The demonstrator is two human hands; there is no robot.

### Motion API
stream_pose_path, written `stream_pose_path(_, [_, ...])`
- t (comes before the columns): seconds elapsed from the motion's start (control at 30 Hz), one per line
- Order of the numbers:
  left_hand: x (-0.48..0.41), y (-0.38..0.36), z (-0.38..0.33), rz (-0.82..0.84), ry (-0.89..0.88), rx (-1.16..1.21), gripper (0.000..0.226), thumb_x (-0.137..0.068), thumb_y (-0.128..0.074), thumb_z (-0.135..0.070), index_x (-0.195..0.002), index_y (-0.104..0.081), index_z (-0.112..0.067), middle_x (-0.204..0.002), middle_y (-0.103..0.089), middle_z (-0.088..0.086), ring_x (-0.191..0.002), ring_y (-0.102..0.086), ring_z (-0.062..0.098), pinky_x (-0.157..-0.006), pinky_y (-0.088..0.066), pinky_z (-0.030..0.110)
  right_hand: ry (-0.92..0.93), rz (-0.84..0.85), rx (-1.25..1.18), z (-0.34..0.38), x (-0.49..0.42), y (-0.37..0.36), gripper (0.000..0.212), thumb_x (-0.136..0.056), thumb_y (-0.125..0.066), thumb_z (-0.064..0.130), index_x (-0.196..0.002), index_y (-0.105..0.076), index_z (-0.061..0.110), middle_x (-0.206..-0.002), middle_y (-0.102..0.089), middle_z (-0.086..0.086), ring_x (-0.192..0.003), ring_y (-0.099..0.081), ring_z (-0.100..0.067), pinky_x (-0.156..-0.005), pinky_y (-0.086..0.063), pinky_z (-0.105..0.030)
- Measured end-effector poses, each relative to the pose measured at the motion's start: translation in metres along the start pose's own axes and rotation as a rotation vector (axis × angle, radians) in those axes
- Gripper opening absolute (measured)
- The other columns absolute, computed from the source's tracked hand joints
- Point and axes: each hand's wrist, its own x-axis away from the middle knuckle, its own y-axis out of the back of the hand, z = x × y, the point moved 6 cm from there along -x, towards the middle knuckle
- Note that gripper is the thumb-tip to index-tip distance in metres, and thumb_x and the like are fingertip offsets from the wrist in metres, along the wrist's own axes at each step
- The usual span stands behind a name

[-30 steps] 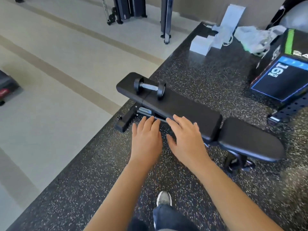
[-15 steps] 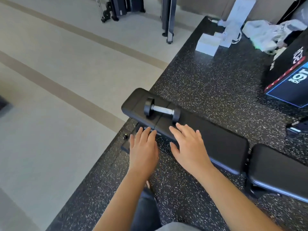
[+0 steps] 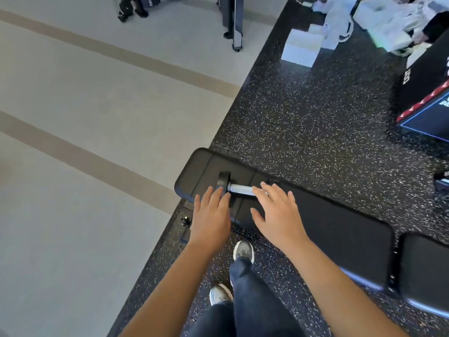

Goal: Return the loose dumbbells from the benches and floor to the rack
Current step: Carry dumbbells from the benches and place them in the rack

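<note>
A small dumbbell (image 3: 239, 188) with black heads and a silver handle lies across the left end of a black padded bench (image 3: 340, 234). My left hand (image 3: 211, 217) is flat with straight fingers, its fingertips at the dumbbell's left head. My right hand (image 3: 277, 212) is spread open over the handle's right end and hides the right head. Neither hand grips anything. No rack is in view.
The bench stands on black speckled rubber flooring (image 3: 315, 117) beside pale smooth floor (image 3: 85, 166). A black box with blue and red print (image 3: 427, 98) sits at the right. White boxes (image 3: 301, 47) and bags lie at the back; machine legs (image 3: 233, 23) stand beyond.
I have stepped closer to the bench. Both hands moved forward from the bench's near edge to the dumbbell, and the right hand now covers its right head.
</note>
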Motion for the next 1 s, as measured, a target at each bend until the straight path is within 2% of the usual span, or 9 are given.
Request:
stream_pose_path(0.2, [-0.070, -0.034, 0.019, 0.011, 0.046, 0.059, 0.042, -0.090, -0.049, -0.017, -0.131, -0.043, -0.011, -0.143, -0.039, 0.011, -0.136, -0.028, 0.031, -0.109, -0.020, 0.052, 0.021, 0.071, -0.006, -0.031, -0.076, -0.035, 0.053, -0.092, -0.045, 0.038, -0.141, -0.032, 0.023, -0.150, -0.031, -0.002, -0.140, -0.023, -0.022, -0.112, -0.016, -0.049])
stream_pose_path(0.37, [-0.108, -0.083, 0.043, 0.132, 0.056, 0.045, 0.047, -0.092, -0.044, -0.022, -0.137, -0.034, -0.014, -0.149, -0.029, 0.008, -0.139, -0.019, 0.028, -0.112, -0.015, 0.047, 0.007, 0.130, -0.070, -0.052, -0.120, -0.080, 0.051, -0.092, -0.044, 0.040, -0.140, -0.034, 0.025, -0.147, -0.036, 0.001, -0.138, -0.026, -0.019, -0.113, -0.017, -0.045])
stream_pose_path(0.5, [-0.132, -0.117, 0.064, 0.161, 0.100, 0.094, 0.052, -0.094, -0.043, -0.026, -0.141, -0.025, -0.014, -0.152, -0.021, 0.007, -0.141, -0.015, 0.025, -0.113, -0.012, 0.044, 0.008, 0.203, -0.125, -0.066, -0.147, -0.126, 0.052, -0.092, -0.044, 0.041, -0.141, -0.032, 0.027, -0.146, -0.037, 0.004, -0.137, -0.027, -0.015, -0.113, -0.017, -0.041])
stream_pose_path(0.8, [-0.156, -0.175, 0.091, 0.188, 0.170, 0.241, 0.059, -0.092, -0.050, -0.027, -0.142, -0.023, -0.015, -0.152, -0.019, 0.011, -0.138, -0.021, 0.027, -0.110, -0.022, 0.040, -0.042, 0.247, -0.159, -0.091, -0.178, -0.217, 0.054, -0.091, -0.047, 0.040, -0.141, -0.033, 0.028, -0.144, -0.040, 0.002, -0.134, -0.032, -0.016, -0.111, -0.022, -0.041])
stream_pose_path(0.9, [-0.155, -0.190, 0.097, 0.194, 0.199, 0.335, 0.061, -0.091, -0.051, -0.027, -0.143, -0.021, -0.017, -0.152, -0.018, 0.009, -0.137, -0.023, 0.025, -0.108, -0.026, 0.038, -0.060, 0.280, -0.170, -0.099, -0.182, -0.241, 0.051, -0.090, -0.048, 0.039, -0.139, -0.035, 0.032, -0.142, -0.041, 0.004, -0.133, -0.033, -0.016, -0.112, -0.018, -0.043])
stream_pose_path(1.0, [-0.155, -0.200, 0.099, 0.186, 0.224, 0.451, 0.064, -0.090, -0.053, -0.028, -0.143, -0.018, -0.023, -0.150, -0.020, 0.002, -0.135, -0.027, 0.019, -0.104, -0.034, 0.036, -0.067, 0.226, -0.187, -0.108, -0.189, -0.252, 0.047, -0.089, -0.050, 0.037, -0.136, -0.040, 0.035, -0.133, -0.049, 0.006, -0.127, -0.040, -0.015, -0.112, -0.015, -0.043])
